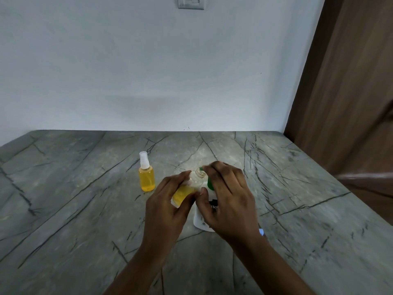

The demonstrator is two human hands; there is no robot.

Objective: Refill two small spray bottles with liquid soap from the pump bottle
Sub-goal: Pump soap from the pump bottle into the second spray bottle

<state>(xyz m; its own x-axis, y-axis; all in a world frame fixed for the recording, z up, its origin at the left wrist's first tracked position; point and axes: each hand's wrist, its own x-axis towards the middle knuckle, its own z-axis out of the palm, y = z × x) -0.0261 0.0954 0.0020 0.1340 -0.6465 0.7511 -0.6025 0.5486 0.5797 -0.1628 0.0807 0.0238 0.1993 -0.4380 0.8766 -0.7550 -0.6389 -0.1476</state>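
Note:
My left hand (170, 201) grips a small clear spray bottle (192, 185), tilted with its open threaded neck toward the right; yellow liquid fills its lower part. My right hand (227, 199) rests over the white pump bottle (201, 222) with a green pump head (210, 185), fingers on top of the pump, the spout at the small bottle's neck. Most of the pump bottle is hidden behind my right hand. A second small spray bottle (146, 174), full of yellow liquid and capped with a white sprayer, stands upright to the left.
The grey marble countertop (85, 199) runs to a white wall at the back. A brown wooden panel (350, 103) stands at the right edge. A wall switch plate (191, 2) sits high on the wall.

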